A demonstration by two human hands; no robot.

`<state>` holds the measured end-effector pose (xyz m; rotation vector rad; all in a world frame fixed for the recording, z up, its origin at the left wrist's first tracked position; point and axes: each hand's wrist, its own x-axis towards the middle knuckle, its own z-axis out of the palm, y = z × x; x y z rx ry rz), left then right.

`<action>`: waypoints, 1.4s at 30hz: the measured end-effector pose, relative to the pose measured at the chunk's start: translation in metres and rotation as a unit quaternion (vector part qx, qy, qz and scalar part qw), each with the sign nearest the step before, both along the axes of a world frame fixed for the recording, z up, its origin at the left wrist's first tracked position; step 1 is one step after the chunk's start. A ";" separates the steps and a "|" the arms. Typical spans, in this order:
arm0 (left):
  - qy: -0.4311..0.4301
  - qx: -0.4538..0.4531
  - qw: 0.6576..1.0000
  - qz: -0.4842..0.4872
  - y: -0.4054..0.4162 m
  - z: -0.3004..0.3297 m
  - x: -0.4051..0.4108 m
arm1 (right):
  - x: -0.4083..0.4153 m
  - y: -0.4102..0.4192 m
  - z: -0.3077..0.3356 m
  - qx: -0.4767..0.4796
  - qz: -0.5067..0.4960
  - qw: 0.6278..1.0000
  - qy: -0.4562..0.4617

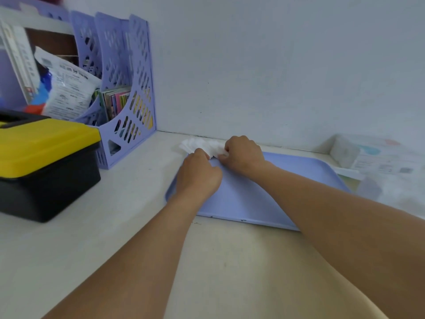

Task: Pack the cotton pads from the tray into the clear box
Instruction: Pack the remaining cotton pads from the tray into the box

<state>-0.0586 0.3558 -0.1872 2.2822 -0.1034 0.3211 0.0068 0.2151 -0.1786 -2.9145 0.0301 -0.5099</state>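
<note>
White cotton pads (199, 146) lie bunched in a loose heap at the far left corner of the pale blue tray (248, 194), close to the wall (276, 65). The heap spreads sideways, its longer run going left to right along the tray's back edge, and its left end seems to spill past the tray's rim. Both hands reach into it from the near side. The left hand (199, 173) has its fingers curled down onto the near edge of the heap, the fingertips tucked under and out of sight, so the exact pinch cannot be told, but the fingers are bent round the pads. The right hand (242, 155) has its fingers (224, 154) curled too, pinching the right end of the heap between thumb and fingertips. The two hands sit just beside each other, knuckles up.

The tray lies flat on the light surface (115, 226), its long axis running left to right and slanting toward the near right. A clear box (345, 150) stands at the far right, just beyond the tray's right end, blurred. Left of the tray stands a lilac file rack (128, 93) holding booklets and a packet, and in front of it a black case with a yellow lid (46, 139).
</note>
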 end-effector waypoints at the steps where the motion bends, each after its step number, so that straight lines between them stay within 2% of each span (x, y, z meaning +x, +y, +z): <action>1: 0.001 0.003 1.000 0.002 -0.001 0.001 -0.001 | 0.000 0.001 -0.001 -0.007 0.000 1.000 -0.003; 5: 0.007 0.013 1.000 0.004 -0.004 0.004 -0.005 | 0.004 0.007 0.001 -0.015 -0.001 1.000 -0.007; 13: 0.007 0.014 1.000 0.004 -0.004 0.005 -0.007 | 0.013 0.015 -0.003 -0.123 0.019 0.991 -0.039; 15: 0.005 0.022 1.000 -0.001 -0.003 0.003 -0.004 | 0.012 0.008 -0.003 -0.093 0.014 0.995 -0.041; 19: 0.008 0.026 1.000 -0.009 -0.001 0.000 -0.001 | -0.006 -0.011 0.012 0.135 -0.012 0.990 -0.050; 21: 0.001 -0.029 1.000 -0.001 -0.003 0.003 -0.002 | -0.026 -0.022 0.028 0.329 0.005 0.943 -0.058; 22: 0.008 -0.096 0.995 -0.007 -0.005 0.007 -0.005 | -0.041 -0.027 0.036 0.439 0.024 0.897 -0.032; 23: 0.035 -0.193 0.980 -0.036 -0.009 0.014 -0.010 | -0.059 -0.033 0.043 0.533 0.052 0.844 0.022; 24: 0.087 -0.299 0.946 -0.089 -0.013 0.023 -0.015 | -0.080 -0.040 0.047 0.594 0.090 0.796 0.076; 25: 0.141 -0.385 0.900 -0.149 -0.019 0.029 -0.024 | -0.099 -0.047 0.048 0.615 0.122 0.770 0.119; 26: 0.174 -0.432 0.861 -0.204 -0.021 0.031 -0.029 | -0.114 -0.050 0.045 0.618 0.141 0.760 0.145; 27: 0.182 -0.443 0.842 -0.249 -0.034 0.034 -0.042 | -0.135 -0.063 0.045 0.605 0.142 0.769 0.151; 28: 0.179 -0.442 0.838 -0.266 -0.038 0.033 -0.049 | -0.146 -0.065 0.041 0.586 0.140 0.783 0.152; 32: 0.157 -0.425 0.852 -0.260 -0.076 0.032 -0.081 | -0.188 -0.095 0.047 0.511 0.102 0.849 0.094; 36: 0.168 -0.347 0.863 -0.326 -0.095 0.047 -0.090 | -0.203 -0.116 0.055 0.487 0.100 0.868 0.017; 39: 0.195 -0.304 0.851 -0.381 -0.108 0.054 -0.093 | -0.206 -0.131 0.056 0.501 0.100 0.859 -0.026; 42: 0.192 -0.336 0.839 -0.381 -0.119 0.045 -0.093 | -0.209 -0.149 0.059 0.560 0.092 0.823 -0.022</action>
